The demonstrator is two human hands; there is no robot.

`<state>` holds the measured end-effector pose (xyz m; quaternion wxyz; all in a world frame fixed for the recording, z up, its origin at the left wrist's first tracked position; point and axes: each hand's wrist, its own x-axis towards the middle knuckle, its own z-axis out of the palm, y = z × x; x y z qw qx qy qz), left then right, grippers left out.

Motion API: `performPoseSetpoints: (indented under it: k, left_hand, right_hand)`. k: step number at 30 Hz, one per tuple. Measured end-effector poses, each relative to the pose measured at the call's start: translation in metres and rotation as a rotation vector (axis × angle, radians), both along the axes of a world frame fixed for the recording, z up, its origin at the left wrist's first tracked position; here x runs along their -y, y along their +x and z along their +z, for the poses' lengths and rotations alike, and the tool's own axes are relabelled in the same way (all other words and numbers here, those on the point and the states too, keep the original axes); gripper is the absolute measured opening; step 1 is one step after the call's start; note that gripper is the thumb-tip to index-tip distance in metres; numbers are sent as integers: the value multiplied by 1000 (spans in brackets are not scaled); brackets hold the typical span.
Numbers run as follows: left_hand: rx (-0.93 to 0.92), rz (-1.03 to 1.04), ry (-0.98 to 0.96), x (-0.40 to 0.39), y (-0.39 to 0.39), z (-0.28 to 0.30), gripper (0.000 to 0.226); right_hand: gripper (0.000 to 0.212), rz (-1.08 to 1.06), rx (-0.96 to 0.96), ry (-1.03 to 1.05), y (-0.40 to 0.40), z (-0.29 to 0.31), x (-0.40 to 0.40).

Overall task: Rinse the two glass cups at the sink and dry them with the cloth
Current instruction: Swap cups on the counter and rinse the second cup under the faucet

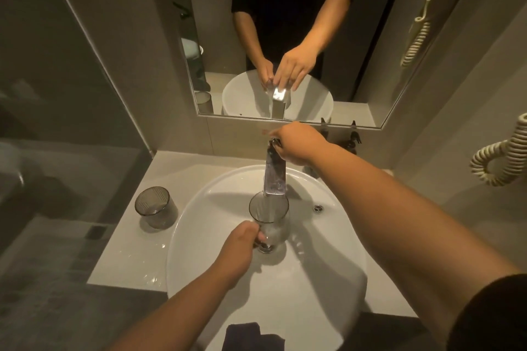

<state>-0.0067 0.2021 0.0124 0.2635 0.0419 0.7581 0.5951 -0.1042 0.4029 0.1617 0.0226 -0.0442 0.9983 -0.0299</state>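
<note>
Dark cloth (pixel 252 336) sits folded on the near rim of the sink (pixel 328 293), closest to us at the bottom edge. Just above it the two forearms reach in over the white bowl. Left hand (pixel 239 248) is curled tight around the lower part of a glass cup (pixel 269 218), fingers wrapped and pressing the glass, holding it upright low in the bowl. Water is running from the flat chrome spout of the tap (pixel 274 177) straight into the open mouth of that cup. Right hand (pixel 296 144) is stretched to the back of the sink, fingers closed on the tap's handle at the top of the fitting; exactly how the fingertips sit on it is hard to make out. Out to the left, the second glass cup (pixel 155 206) stands upright on the pale table (pixel 119 259), just beside the sink's rim and well apart from both hands. A small overflow hole (pixel 318 208) shows on the bowl's right wall. Behind it all, the mirror (pixel 285 37) reflects both hands at the tap, and a coiled cord (pixel 496 162) hangs on the right wall.
</note>
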Motion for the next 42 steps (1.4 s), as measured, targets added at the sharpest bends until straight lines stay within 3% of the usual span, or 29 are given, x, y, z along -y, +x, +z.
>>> performPoseSetpoints:
  k: [4, 7, 12, 16, 20, 22, 31, 37, 40, 42]
  left_hand:
    - [-56, -111, -79, -5, -1, 1, 28]
    - [-16, -16, -51, -2, -8, -1, 27]
    - [1, -116, -98, -2, -3, -7, 27]
    - [32, -32, -107, 4, -10, -9, 30]
    - [-207, -107, -209, 1, -11, 4, 30]
    - [-231, -190, -262, 2, -7, 1, 34]
    - [111, -62, -91, 1, -12, 3, 31]
    - [323, 90, 19, -1, -21, 10, 43]
    - [474, 218, 132, -3, -23, 10, 40]
    - [524, 250, 172, -5, -24, 11, 41]
  right_hand:
    - [39, 4, 0, -4, 0, 1, 1]
    - [38, -3, 3, 6, -1, -2, -1]
    - [40, 2, 0, -5, -2, -4, 0]
    - [40, -5, -9, -23, -2, -4, -1]
    - [35, -24, -8, -19, -1, -6, -1]
    - [34, -21, -10, -22, -1, -6, 0]
    - [32, -47, -28, -38, -1, -10, -1]
    - [65, -101, -24, -384, 25, -19, -14]
    - [58, -352, -202, -687, 59, -47, -24]
    - [50, -572, -216, -885, 82, -78, -24]
